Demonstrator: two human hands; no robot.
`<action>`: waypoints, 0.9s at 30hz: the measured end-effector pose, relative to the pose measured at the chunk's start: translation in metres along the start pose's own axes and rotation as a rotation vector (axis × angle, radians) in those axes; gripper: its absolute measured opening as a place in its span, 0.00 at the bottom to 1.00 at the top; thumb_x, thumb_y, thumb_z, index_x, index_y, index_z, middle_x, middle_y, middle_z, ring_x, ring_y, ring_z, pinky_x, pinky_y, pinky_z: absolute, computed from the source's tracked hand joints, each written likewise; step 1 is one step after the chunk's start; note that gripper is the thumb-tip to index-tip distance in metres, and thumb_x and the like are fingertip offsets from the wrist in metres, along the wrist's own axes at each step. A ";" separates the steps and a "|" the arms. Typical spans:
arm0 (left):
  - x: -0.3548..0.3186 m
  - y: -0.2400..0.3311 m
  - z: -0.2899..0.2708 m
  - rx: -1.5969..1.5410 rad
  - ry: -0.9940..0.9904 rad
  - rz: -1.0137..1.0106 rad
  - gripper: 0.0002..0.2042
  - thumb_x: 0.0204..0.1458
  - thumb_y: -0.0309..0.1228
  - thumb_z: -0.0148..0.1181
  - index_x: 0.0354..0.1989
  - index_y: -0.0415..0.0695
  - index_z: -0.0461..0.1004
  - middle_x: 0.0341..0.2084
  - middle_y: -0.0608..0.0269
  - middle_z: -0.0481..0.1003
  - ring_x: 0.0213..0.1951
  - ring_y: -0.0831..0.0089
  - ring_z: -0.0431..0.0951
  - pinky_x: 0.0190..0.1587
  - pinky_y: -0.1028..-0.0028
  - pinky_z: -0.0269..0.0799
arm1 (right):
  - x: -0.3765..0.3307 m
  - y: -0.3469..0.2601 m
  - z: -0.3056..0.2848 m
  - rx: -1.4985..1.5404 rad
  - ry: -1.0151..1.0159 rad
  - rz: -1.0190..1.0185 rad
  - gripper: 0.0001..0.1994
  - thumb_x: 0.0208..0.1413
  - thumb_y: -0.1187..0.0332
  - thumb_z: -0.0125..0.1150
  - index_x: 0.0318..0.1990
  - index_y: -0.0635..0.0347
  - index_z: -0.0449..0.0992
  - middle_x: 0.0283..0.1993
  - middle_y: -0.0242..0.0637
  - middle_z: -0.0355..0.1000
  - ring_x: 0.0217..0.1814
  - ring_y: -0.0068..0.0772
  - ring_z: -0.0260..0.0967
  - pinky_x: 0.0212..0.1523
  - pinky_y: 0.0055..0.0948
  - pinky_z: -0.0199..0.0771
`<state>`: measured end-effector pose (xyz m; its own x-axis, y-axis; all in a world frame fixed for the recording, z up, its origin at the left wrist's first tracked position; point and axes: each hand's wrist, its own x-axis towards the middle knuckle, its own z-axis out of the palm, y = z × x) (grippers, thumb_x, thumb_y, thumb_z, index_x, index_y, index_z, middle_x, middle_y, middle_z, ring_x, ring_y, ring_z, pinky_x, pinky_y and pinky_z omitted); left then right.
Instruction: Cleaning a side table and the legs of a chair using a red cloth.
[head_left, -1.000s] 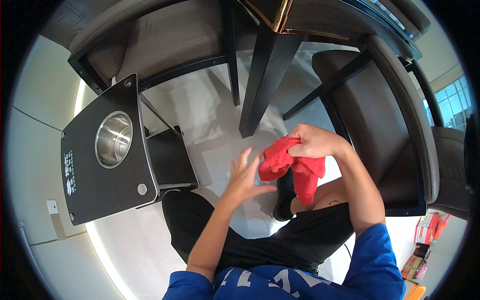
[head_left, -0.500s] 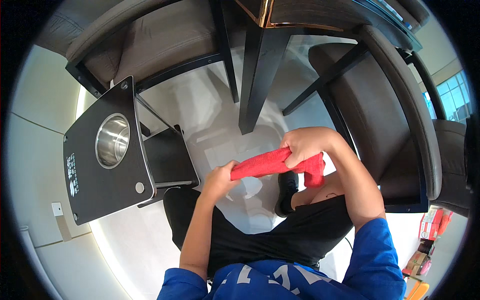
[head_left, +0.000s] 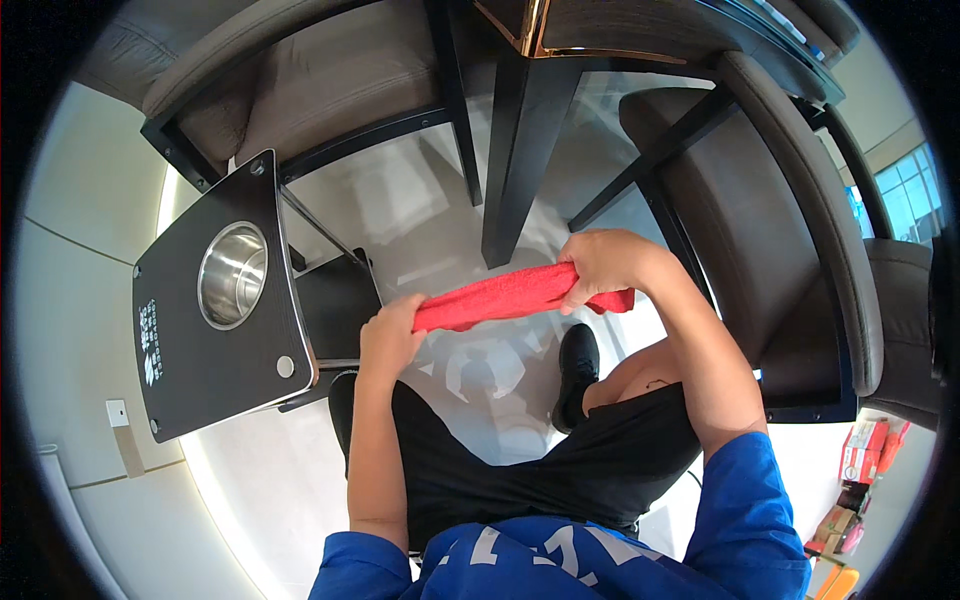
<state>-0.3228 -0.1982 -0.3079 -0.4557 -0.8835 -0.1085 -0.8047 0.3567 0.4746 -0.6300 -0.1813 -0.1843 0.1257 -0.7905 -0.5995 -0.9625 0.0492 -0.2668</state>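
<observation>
A red cloth [head_left: 497,298], bunched into a long roll, is stretched between my two hands above the floor. My left hand [head_left: 391,335] is closed round its left end. Nearer the other end, my right hand [head_left: 606,270] grips it, and a short tail of cloth sticks out past the fingers. The cloth slopes slightly upward from left to right. To the left of my left hand stands a low black stand [head_left: 215,365] with a round steel bowl [head_left: 236,278] set into its top.
A dark table leg [head_left: 517,150] rises just beyond the cloth. Brown padded chairs stand at the far left [head_left: 345,85] and right [head_left: 745,190]. My black shoe [head_left: 577,375] rests on the pale floor below. Red boxes [head_left: 862,450] sit at the far right.
My left hand has moved left and a little up, drawing the cloth longer and straighter. The end that hung below my right hand is now shorter. My right hand has risen slightly.
</observation>
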 end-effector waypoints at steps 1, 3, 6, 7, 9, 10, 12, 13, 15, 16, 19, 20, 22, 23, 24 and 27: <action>0.000 -0.004 0.000 -0.027 0.104 0.015 0.18 0.43 0.29 0.67 0.46 0.48 0.75 0.40 0.56 0.78 0.43 0.53 0.78 0.42 0.57 0.75 | -0.001 -0.004 -0.001 0.010 -0.018 -0.023 0.22 0.33 0.58 0.77 0.36 0.59 0.79 0.30 0.41 0.78 0.34 0.45 0.77 0.37 0.39 0.74; -0.001 -0.003 -0.005 0.057 0.168 0.010 0.19 0.40 0.27 0.69 0.44 0.48 0.74 0.41 0.59 0.75 0.42 0.56 0.78 0.40 0.59 0.76 | -0.002 -0.006 0.002 0.019 -0.037 -0.047 0.26 0.32 0.55 0.79 0.39 0.59 0.79 0.31 0.42 0.78 0.36 0.45 0.77 0.38 0.39 0.74; -0.001 -0.004 -0.007 0.193 0.254 0.010 0.23 0.34 0.24 0.73 0.42 0.49 0.72 0.39 0.63 0.70 0.41 0.61 0.76 0.37 0.63 0.78 | -0.002 -0.007 0.009 0.057 0.142 -0.200 0.28 0.34 0.58 0.77 0.44 0.59 0.75 0.30 0.44 0.76 0.37 0.47 0.75 0.38 0.40 0.73; -0.001 -0.007 -0.008 0.205 0.221 0.005 0.23 0.34 0.24 0.73 0.42 0.49 0.72 0.39 0.63 0.70 0.41 0.60 0.76 0.37 0.63 0.78 | -0.003 -0.009 0.007 0.059 0.134 -0.198 0.28 0.34 0.60 0.76 0.45 0.59 0.73 0.29 0.45 0.75 0.36 0.48 0.74 0.38 0.41 0.71; -0.002 -0.013 -0.007 0.214 0.188 0.001 0.23 0.35 0.24 0.73 0.42 0.48 0.72 0.39 0.62 0.70 0.40 0.60 0.76 0.37 0.62 0.77 | -0.002 -0.009 0.010 0.060 0.125 -0.195 0.28 0.35 0.62 0.74 0.46 0.59 0.71 0.28 0.46 0.73 0.36 0.49 0.73 0.37 0.42 0.70; -0.002 -0.019 -0.004 0.215 0.173 0.044 0.21 0.36 0.23 0.71 0.42 0.48 0.72 0.39 0.61 0.70 0.40 0.59 0.76 0.37 0.62 0.77 | 0.000 -0.005 0.015 0.077 0.152 -0.250 0.25 0.35 0.64 0.73 0.44 0.61 0.71 0.27 0.46 0.72 0.34 0.48 0.72 0.36 0.42 0.69; -0.002 -0.023 0.000 0.214 0.156 0.091 0.20 0.37 0.22 0.70 0.41 0.47 0.72 0.39 0.61 0.70 0.40 0.59 0.76 0.38 0.61 0.78 | -0.001 -0.001 0.018 0.094 0.178 -0.302 0.23 0.36 0.65 0.71 0.42 0.62 0.71 0.26 0.46 0.71 0.32 0.48 0.71 0.35 0.42 0.68; -0.001 -0.024 0.001 0.221 0.171 0.101 0.18 0.39 0.21 0.67 0.41 0.46 0.72 0.39 0.60 0.70 0.40 0.58 0.76 0.38 0.61 0.77 | -0.002 -0.001 0.016 0.140 0.145 -0.330 0.22 0.36 0.66 0.70 0.41 0.63 0.72 0.26 0.46 0.71 0.32 0.46 0.71 0.34 0.40 0.68; -0.001 -0.022 0.001 0.228 0.183 0.112 0.17 0.41 0.19 0.65 0.41 0.45 0.72 0.39 0.59 0.70 0.40 0.58 0.76 0.39 0.61 0.77 | -0.005 0.000 0.016 0.189 0.111 -0.357 0.20 0.37 0.67 0.70 0.40 0.64 0.72 0.26 0.46 0.71 0.31 0.44 0.70 0.34 0.38 0.68; 0.000 -0.021 -0.002 0.237 0.264 0.115 0.16 0.41 0.18 0.62 0.40 0.43 0.73 0.39 0.59 0.70 0.41 0.57 0.76 0.39 0.61 0.77 | -0.006 0.000 0.016 0.249 0.073 -0.357 0.19 0.38 0.68 0.68 0.40 0.65 0.73 0.26 0.45 0.71 0.30 0.41 0.70 0.33 0.36 0.68; 0.003 -0.016 -0.012 0.249 0.383 0.117 0.14 0.41 0.16 0.59 0.39 0.42 0.73 0.39 0.58 0.71 0.41 0.57 0.75 0.39 0.62 0.77 | -0.009 0.001 0.014 0.312 0.003 -0.372 0.17 0.41 0.70 0.65 0.40 0.65 0.73 0.26 0.44 0.71 0.30 0.38 0.69 0.34 0.35 0.68; 0.003 -0.016 -0.015 0.253 0.423 0.114 0.14 0.41 0.16 0.59 0.39 0.41 0.73 0.39 0.59 0.71 0.41 0.57 0.75 0.39 0.63 0.77 | -0.009 0.002 0.014 0.314 -0.030 -0.389 0.16 0.42 0.70 0.63 0.41 0.65 0.74 0.26 0.44 0.71 0.30 0.36 0.69 0.34 0.34 0.69; 0.006 -0.012 -0.021 0.258 0.444 0.136 0.14 0.41 0.15 0.59 0.38 0.43 0.74 0.37 0.58 0.73 0.41 0.58 0.75 0.39 0.63 0.77 | -0.007 0.011 0.022 0.345 -0.020 -0.412 0.15 0.42 0.72 0.62 0.40 0.66 0.73 0.26 0.44 0.71 0.29 0.37 0.69 0.34 0.35 0.69; 0.007 -0.010 -0.025 0.277 0.413 0.137 0.13 0.40 0.17 0.60 0.36 0.43 0.74 0.35 0.56 0.74 0.39 0.57 0.77 0.39 0.61 0.77 | -0.006 0.014 0.024 0.374 -0.013 -0.439 0.14 0.43 0.73 0.60 0.40 0.66 0.73 0.26 0.44 0.71 0.29 0.37 0.69 0.35 0.35 0.69; 0.006 -0.007 -0.030 0.299 0.378 0.133 0.12 0.40 0.20 0.62 0.35 0.43 0.75 0.32 0.55 0.76 0.38 0.56 0.78 0.40 0.60 0.76 | -0.005 0.011 0.024 0.377 -0.014 -0.443 0.14 0.43 0.73 0.60 0.40 0.66 0.73 0.26 0.44 0.71 0.29 0.37 0.69 0.35 0.35 0.69; 0.002 0.019 -0.045 0.147 0.182 -0.018 0.12 0.40 0.25 0.63 0.36 0.41 0.77 0.29 0.49 0.78 0.34 0.51 0.79 0.41 0.59 0.75 | -0.003 0.005 0.031 0.220 -0.065 -0.220 0.13 0.45 0.73 0.57 0.40 0.65 0.73 0.27 0.47 0.73 0.31 0.45 0.73 0.38 0.40 0.72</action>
<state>-0.3224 -0.2071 -0.2599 -0.3752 -0.9256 0.0502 -0.8650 0.3690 0.3400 -0.6281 -0.1603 -0.2074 0.3468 -0.7563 -0.5548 -0.8362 0.0185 -0.5481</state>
